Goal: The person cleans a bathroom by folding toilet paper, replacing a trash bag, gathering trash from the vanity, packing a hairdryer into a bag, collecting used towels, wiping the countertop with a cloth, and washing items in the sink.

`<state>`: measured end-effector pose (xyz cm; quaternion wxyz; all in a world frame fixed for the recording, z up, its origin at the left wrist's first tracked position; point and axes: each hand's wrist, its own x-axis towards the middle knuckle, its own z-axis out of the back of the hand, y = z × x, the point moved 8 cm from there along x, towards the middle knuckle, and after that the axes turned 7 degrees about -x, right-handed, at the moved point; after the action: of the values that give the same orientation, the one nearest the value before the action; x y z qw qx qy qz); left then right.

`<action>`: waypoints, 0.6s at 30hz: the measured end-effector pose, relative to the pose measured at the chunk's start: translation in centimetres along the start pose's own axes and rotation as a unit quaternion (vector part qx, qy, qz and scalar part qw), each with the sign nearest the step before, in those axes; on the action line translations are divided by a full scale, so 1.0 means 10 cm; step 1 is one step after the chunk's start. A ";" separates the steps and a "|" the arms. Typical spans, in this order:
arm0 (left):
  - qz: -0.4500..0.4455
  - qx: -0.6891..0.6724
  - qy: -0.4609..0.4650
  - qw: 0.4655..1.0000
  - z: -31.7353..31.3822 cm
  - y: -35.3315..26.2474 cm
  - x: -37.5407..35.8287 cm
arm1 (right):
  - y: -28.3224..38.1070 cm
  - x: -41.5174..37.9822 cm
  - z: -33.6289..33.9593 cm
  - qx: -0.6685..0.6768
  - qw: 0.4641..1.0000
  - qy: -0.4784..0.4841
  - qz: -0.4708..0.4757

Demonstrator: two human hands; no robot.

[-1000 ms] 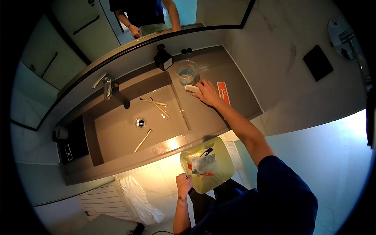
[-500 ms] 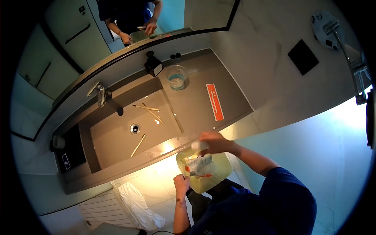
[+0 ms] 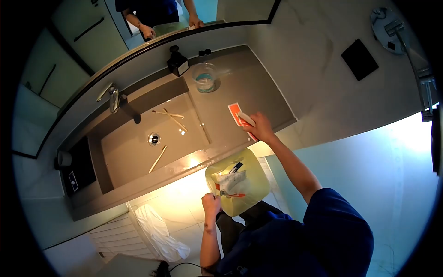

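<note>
My left hand (image 3: 211,202) grips the near rim of a yellow plastic bag (image 3: 256,184) held below the counter edge. Inside the bag lie crumpled wrappers and a red-handled toothbrush (image 3: 232,184). My right hand (image 3: 261,128) reaches onto the grey counter (image 3: 267,99) and closes on the near end of a flat orange packet (image 3: 234,111). A pale strip (image 3: 246,118) shows at my fingertips on top of the packet.
Three wooden sticks (image 3: 168,114) lie in the sink basin (image 3: 134,161) beneath the faucet (image 3: 113,98). A glass bowl (image 3: 204,77) and a black dispenser (image 3: 176,63) stand at the back. A white cloth (image 3: 157,231) lies on the floor. The mirror (image 3: 152,18) reflects me.
My right hand took a small white item from the counter by the bowl, brought it over the bag, then went back up onto the orange packet. My left hand kept its hold on the bag.
</note>
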<state>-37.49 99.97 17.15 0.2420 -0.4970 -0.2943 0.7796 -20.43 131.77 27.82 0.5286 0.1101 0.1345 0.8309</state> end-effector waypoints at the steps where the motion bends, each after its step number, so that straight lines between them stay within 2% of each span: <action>1: 0.011 -0.008 0.003 1.000 0.01 0.01 -0.01 | 0.05 -0.08 -0.02 0.021 0.999 -0.001 0.032; 3: -0.111 0.051 -0.042 0.992 -0.10 0.24 0.20 | 0.15 -0.19 -0.03 0.067 0.992 -0.005 0.104; 7: -0.063 0.031 0.011 0.997 -0.14 0.11 0.16 | 0.48 -0.51 -0.21 0.130 0.951 0.161 0.228; 9: -0.052 0.013 0.028 0.998 -0.13 0.00 0.09 | 0.73 -0.71 -0.12 0.072 0.940 0.186 0.276; 10: -0.050 0.005 0.034 0.998 -0.13 -0.02 0.07 | 0.84 -0.75 -0.04 0.086 0.932 0.180 0.301; 11: -0.049 -0.004 0.039 0.998 -0.13 -0.01 0.07 | 0.95 -0.73 0.02 0.110 0.921 0.216 0.304; 12: -0.081 0.029 0.025 0.996 -0.20 0.17 0.18 | 0.93 -0.56 0.03 0.083 0.942 0.168 0.278; 15: -0.073 0.052 0.007 0.996 -0.21 0.24 0.21 | 1.12 0.16 0.41 0.075 0.976 -0.019 0.203; 17: -0.097 0.065 -0.011 0.993 -0.17 0.18 0.20 | 1.45 0.61 0.73 0.096 0.948 -0.165 0.256; 18: -0.096 0.073 -0.022 0.992 -0.17 0.20 0.19 | 1.50 0.88 0.63 0.062 0.957 -0.147 0.241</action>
<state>-36.81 100.18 14.03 0.3449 -0.4302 -0.2878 0.7830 -34.79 134.37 39.19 0.3185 0.2925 0.0758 0.8985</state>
